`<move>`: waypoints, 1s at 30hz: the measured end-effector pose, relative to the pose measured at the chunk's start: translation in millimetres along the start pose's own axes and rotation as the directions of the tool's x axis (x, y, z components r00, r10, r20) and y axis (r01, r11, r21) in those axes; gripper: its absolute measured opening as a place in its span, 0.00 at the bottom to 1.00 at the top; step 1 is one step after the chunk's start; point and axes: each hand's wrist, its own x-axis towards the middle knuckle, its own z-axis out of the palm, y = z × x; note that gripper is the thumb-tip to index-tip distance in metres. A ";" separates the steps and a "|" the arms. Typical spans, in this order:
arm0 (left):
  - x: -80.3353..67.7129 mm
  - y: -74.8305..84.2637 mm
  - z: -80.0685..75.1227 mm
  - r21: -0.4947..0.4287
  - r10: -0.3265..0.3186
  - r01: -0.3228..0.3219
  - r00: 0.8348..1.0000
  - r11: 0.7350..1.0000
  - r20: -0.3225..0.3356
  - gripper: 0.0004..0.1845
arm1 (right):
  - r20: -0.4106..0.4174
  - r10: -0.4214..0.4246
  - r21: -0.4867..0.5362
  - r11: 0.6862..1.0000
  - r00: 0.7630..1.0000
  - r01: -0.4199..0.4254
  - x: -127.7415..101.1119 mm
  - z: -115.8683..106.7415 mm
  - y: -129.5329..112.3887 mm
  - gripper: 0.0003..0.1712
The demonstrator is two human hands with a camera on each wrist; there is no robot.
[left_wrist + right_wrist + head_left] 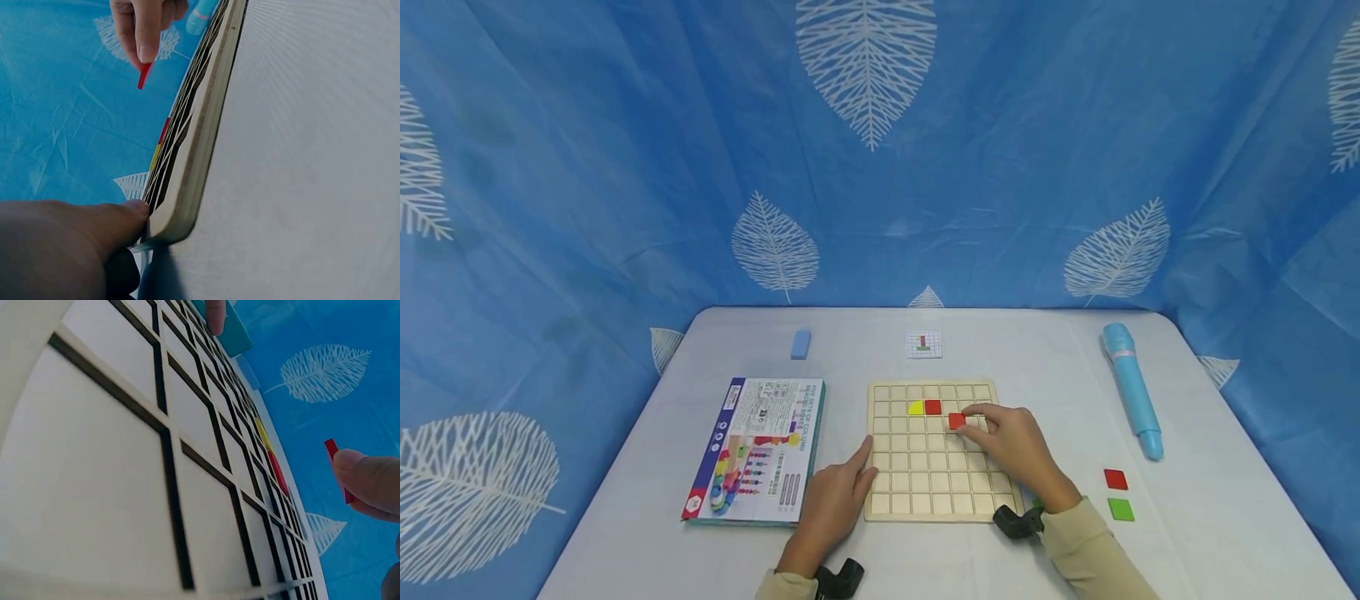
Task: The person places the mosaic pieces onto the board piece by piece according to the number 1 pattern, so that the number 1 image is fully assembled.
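My right hand [1018, 446] pinches a red square tile [957, 421] between thumb and fingertips, above the wooden grid board [898, 503]. Both wrist views catch this tile edge-on, raised off the board. Within the grid, toward its far side, lie a yellow piece [916, 407] with a rounded corner and, right beside it, another red tile [932, 407]. My left hand [833, 502] rests at the board's left edge, index finger extended and thumb touching the rim.
A boxed toy set [758, 450] lies left of the board. Behind are a blue block [801, 344] and a small pattern card [923, 344]. To the right sit a light-blue microphone-shaped object [1132, 392], a red tile [1116, 479] and a green tile [1121, 509]. Something green shows partly under my right wrist.
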 end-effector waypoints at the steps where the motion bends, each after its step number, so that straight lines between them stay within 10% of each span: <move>1: 0.1 -0.1 0.1 0.001 0.000 0.000 1.000 1.000 0.001 0.28 | 0.004 0.005 0.000 1.000 1.000 -0.005 0.7 2.0 0.0 0.16; 30: 1.3 -0.2 1.0 -0.012 -0.012 0.012 1.000 1.000 0.005 0.28 | 0.045 0.084 0.012 0.996 0.995 -0.084 8.6 41.3 -9.4 0.16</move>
